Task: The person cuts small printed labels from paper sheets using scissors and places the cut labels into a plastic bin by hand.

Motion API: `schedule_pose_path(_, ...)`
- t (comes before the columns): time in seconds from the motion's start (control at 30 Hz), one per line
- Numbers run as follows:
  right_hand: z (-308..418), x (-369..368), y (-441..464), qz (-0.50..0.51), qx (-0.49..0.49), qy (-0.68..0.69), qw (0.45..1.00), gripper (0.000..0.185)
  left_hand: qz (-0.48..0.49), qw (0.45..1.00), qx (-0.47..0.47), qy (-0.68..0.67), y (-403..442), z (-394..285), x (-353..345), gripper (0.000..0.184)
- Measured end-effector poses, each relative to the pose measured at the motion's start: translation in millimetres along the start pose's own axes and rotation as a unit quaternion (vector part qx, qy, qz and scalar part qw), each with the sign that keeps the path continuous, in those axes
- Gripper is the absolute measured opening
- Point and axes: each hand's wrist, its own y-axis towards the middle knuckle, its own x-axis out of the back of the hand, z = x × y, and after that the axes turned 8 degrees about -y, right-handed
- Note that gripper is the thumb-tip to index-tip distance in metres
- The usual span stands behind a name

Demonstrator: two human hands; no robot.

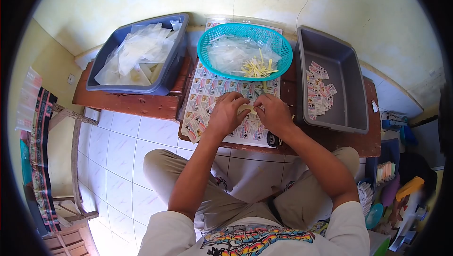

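My left hand (pixel 228 113) and my right hand (pixel 272 114) meet over the printed sheet (pixel 203 79) at the table's middle. Thumbs and fingertips of both are pinched on a small pale piece (pixel 248 109), mostly covered by the fingers; its kind is unclear. Just beyond them, a turquoise basket (pixel 204 60) holds clear plastic bags (pixel 231 53) and a bunch of thin yellow strips (pixel 260 69). Loose printed cards (pixel 196 123) lie beside my left wrist. A round black object (pixel 272 139) sits near the sheet's front edge.
On the left, a grey tub (pixel 163 86) is heaped with translucent packets (pixel 141 50). To the right, another grey tub (pixel 347 81) contains several printed cards (pixel 319 93). Both stand on the reddish-brown wooden table (pixel 325 140). A wall rises close behind.
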Motion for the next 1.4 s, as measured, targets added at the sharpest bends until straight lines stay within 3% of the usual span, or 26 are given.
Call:
schedule_pose_path(0.23, 1, 12, -8, -0.049, 0.052, 0.127, 0.989, 0.013, 0.009, 0.999, -0.002, -0.041, 0, -11, 16, 0.021)
schedule_pose_path(0.37, 7, 27, -15, -0.068, 0.084, 0.126, 0.986, 0.014, -0.016, 0.998, -0.047, -0.033, 2, -21, 20, 0.018)
schedule_pose_path(0.57, 7, 38, -26, -0.066, -0.026, 0.231, 0.970, 0.023, -0.078, 0.988, -0.128, -0.026, 3, -43, 26, 0.020)
schedule_pose_path(0.63, 7, 44, -29, -0.012, -0.118, 0.337, 0.934, 0.028, -0.086, 0.985, -0.148, -0.018, 2, -53, 29, 0.021)
schedule_pose_path(0.73, -6, 44, -34, -0.005, -0.104, 0.414, 0.904, 0.030, -0.088, 0.981, -0.175, 0.004, -1, -66, 31, 0.022)
schedule_pose_path(0.9, -8, 51, -38, -0.046, -0.079, 0.379, 0.921, 0.032, -0.048, 0.993, -0.106, -0.005, -11, -80, 26, 0.035)
schedule_pose_path(1.2, 3, 61, -38, -0.037, -0.051, 0.329, 0.942, 0.029, -0.053, 0.992, -0.117, 0.002, -12, -75, 16, 0.049)
schedule_pose_path(1.4, -1, 53, -38, -0.027, -0.041, 0.331, 0.942, 0.031, -0.048, 0.994, -0.101, 0.009, -9, -79, 11, 0.046)
